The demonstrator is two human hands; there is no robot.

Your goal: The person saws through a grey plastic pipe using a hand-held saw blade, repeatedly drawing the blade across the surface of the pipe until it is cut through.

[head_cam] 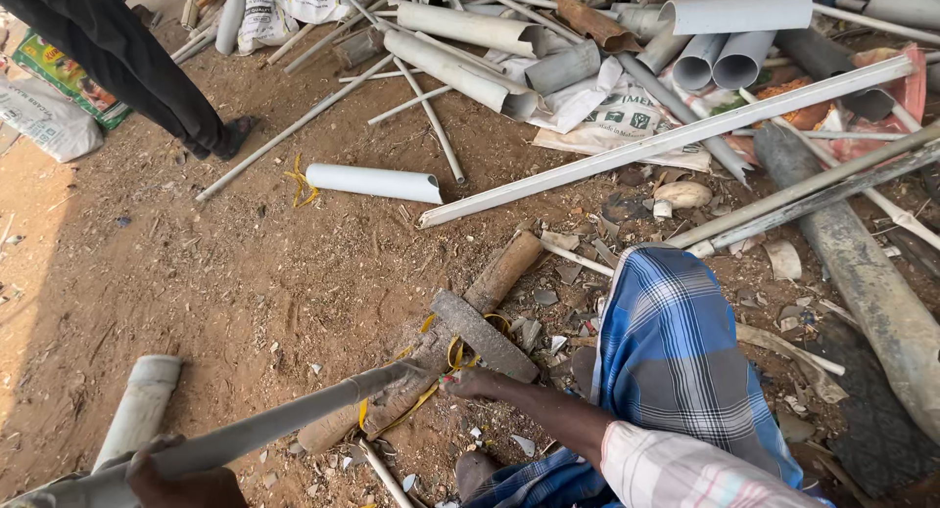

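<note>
Left hand [181, 479] is down in the bottom corner with its grip wrapped around a long grey pipe [264, 425] that runs up and right across the dirt ground [196, 273]. The right hand [470, 383] is out by the pipe's far end with fingers closed on a flat grey stone-like chunk [485, 337], which rests on a brown log [441, 356] with yellow strap [431, 391] looped round it. The blue checked cloth [676, 361] over the knee crowds the right side. A short white pipe piece [372, 182] lies further out on the dirt, well apart, and behind it is a big jumble of grey pipes [548, 38] and thin rods. A white sack with dark printed marks [617, 116] sits under that pile, another pale sack [44, 116] is at the left edge beside a green and yellow package [59, 68]. Someone else's dark trouser leg [117, 48] is up top left.
</note>
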